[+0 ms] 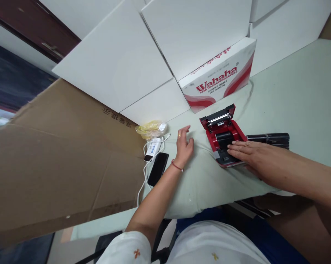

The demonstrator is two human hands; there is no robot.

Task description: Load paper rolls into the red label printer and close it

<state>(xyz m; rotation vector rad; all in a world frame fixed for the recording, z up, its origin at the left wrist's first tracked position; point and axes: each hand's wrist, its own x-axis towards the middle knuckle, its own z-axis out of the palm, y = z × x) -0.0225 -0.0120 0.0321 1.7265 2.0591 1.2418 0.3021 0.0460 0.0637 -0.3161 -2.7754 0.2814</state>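
A small red printer (222,134) with its lid flipped open sits on the pale green table (292,106). My right hand (244,152) lies flat across its front edge, fingers stretched out and together, reaching over the dark roll bay. My left hand (183,145) rests on the table to the printer's left, fingers loosely spread, holding nothing; a ring and a red thread bracelet show on it. A black phone (157,168) lies just left of that wrist.
A white power bank (153,148) with a white cable and a crumpled yellow bag (150,129) lie near the phone. A Wahaha carton (220,79) and white boxes stand behind. A black flat object (270,138) lies right of the printer. Brown cardboard (58,157) fills the left.
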